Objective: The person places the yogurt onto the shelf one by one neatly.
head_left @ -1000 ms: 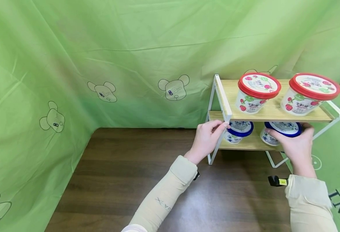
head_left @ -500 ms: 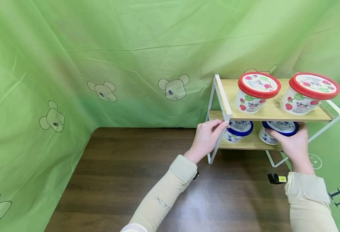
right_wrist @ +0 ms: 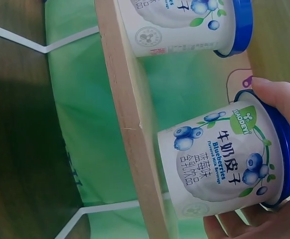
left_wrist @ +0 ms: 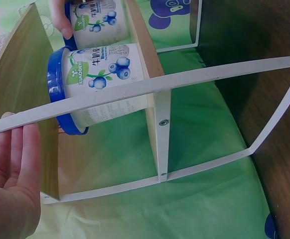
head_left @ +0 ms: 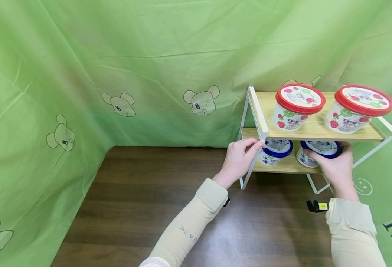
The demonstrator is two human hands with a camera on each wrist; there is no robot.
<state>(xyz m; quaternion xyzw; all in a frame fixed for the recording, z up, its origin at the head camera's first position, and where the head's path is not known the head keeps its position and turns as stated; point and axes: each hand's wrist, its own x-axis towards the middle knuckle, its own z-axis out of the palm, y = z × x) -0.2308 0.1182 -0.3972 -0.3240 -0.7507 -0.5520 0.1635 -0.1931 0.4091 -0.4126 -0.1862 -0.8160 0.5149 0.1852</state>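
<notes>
My left hand [head_left: 237, 159] pinches the white metal frame [head_left: 262, 134] at the left front of a small two-tier shelf rack. In the left wrist view its fingers [left_wrist: 16, 154] curl over that bar. At the lower tier, my right hand [head_left: 339, 170] grips a blueberry milk tub [right_wrist: 224, 164] by its blue lid, thumb on the near side and fingers round the far side. The tub stands at the lower board [right_wrist: 127, 109], tilted in the right wrist view. A second blue-lidded tub [head_left: 272, 157] sits left of it, just inside the left leg.
Two red-lidded tubs [head_left: 299, 100] with strawberry-like prints stand on the upper board [head_left: 263, 107], close above my right hand. A dark wood table [head_left: 149, 193] lies under the rack. Green printed cloth [head_left: 159, 66] hangs behind and at both sides.
My right hand has shifted the blueberry tub a little to the left, toward the other blue-lidded tub. My left hand stays on the frame.
</notes>
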